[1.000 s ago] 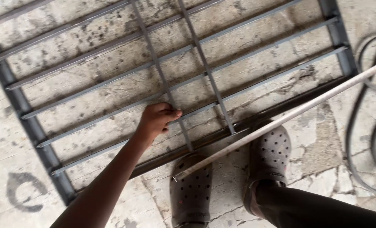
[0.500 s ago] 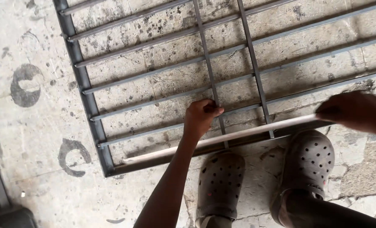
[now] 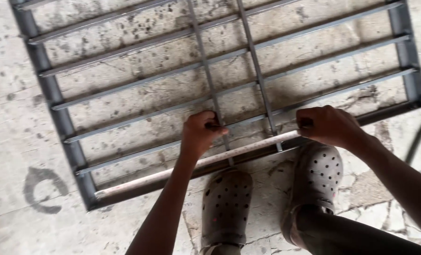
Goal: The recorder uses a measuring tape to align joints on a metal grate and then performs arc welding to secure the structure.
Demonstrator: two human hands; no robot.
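A grey metal grille frame [image 3: 59, 113] with horizontal bars and two upright bars lies flat on the concrete floor. My left hand [image 3: 200, 133] is closed around one of the upright bars near the frame's lower edge. A long pale rod [image 3: 172, 171] lies along the frame's bottom rail. My right hand [image 3: 328, 125] grips the right end of that rod and presses it against the rail.
My two feet in grey perforated clogs [image 3: 227, 208] stand just below the frame's lower rail. A dark cable [image 3: 420, 137] runs along the floor at the right edge. Dark curved marks [image 3: 42, 189] stain the concrete at lower left.
The rod has been laid along the bottom rail. My right hand has moved in from the right and closed on its end. The left hand stays on the upright bar.
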